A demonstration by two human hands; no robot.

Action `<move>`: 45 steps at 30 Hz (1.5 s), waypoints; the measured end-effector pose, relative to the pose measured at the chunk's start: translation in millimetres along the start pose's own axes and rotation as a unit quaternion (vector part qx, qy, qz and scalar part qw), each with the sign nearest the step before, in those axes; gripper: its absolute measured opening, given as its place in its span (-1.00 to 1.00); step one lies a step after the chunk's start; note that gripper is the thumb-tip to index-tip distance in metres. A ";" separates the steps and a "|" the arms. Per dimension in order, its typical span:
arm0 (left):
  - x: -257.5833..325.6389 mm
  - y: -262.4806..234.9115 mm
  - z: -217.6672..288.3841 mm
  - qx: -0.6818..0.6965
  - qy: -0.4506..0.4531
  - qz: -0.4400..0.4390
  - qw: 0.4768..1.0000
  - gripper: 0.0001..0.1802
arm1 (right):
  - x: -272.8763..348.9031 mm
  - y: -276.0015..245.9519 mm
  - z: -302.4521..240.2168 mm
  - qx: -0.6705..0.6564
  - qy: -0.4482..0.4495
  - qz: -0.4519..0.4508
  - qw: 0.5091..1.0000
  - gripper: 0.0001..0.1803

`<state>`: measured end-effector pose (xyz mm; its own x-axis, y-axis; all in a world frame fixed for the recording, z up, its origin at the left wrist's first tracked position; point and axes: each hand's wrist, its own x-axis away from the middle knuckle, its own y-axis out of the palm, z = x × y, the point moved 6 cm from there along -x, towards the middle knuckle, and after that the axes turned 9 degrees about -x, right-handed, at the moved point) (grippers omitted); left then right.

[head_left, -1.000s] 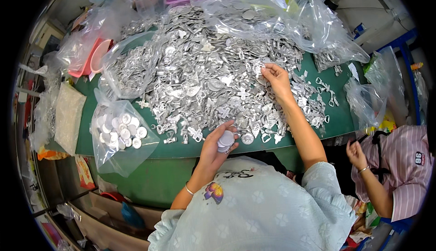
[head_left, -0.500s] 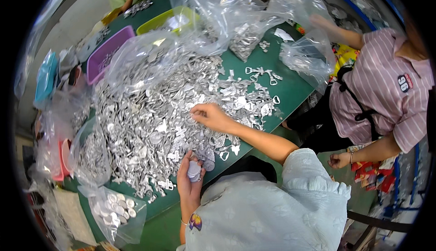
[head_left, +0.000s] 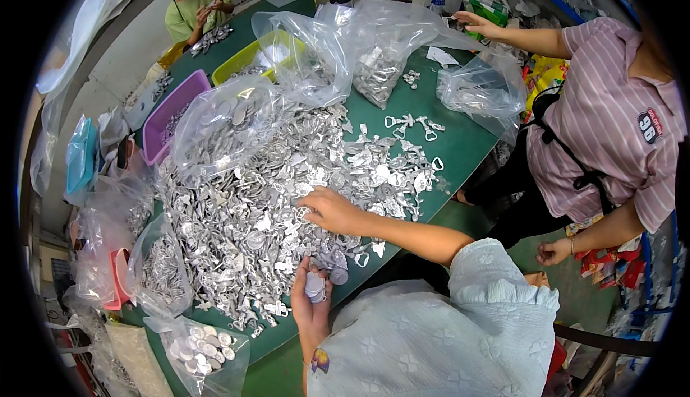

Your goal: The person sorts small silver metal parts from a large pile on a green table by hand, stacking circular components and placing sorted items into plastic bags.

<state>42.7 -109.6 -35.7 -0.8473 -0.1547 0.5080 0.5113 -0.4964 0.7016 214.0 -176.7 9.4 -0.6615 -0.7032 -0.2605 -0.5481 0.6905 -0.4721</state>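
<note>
A wide heap of small silver metal pieces point(head_left: 237, 217) covers much of the green table point(head_left: 456, 153). My left hand point(head_left: 307, 311) is curled around several round metal discs point(head_left: 315, 286) at the heap's near edge. A few more round discs point(head_left: 336, 271) lie just right of it. Over the middle of the heap, my right hand point(head_left: 334, 211) reaches down with bent fingers against the pieces. Whatever is between its fingertips is too small to make out.
A clear bag of round discs point(head_left: 205, 350) lies at the near left. Purple point(head_left: 162, 120) and green point(head_left: 237, 66) bins stand behind the heap, beside a clear bag of metal pieces point(head_left: 377, 74). A co-worker point(head_left: 589, 124) stands at right; another person point(head_left: 198, 12) sits at the far left.
My right hand has come a little nearer to me over the heap. My left hand still holds the discs. The co-worker's far hand has moved left, above the plastic bags. The view has shifted slightly.
</note>
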 end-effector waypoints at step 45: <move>4.9 7.4 -10.0 0.008 -0.020 0.037 0.999 -0.64 | 17.2 2.5 -6.1 0.070 -0.073 0.072 0.992 -0.76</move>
<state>40.9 -122.6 -33.0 -0.8007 -0.1552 0.5786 0.5748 -0.4712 0.6690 198.2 -186.0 8.9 -0.6404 -0.6234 -0.4486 -0.3705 0.7624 -0.5305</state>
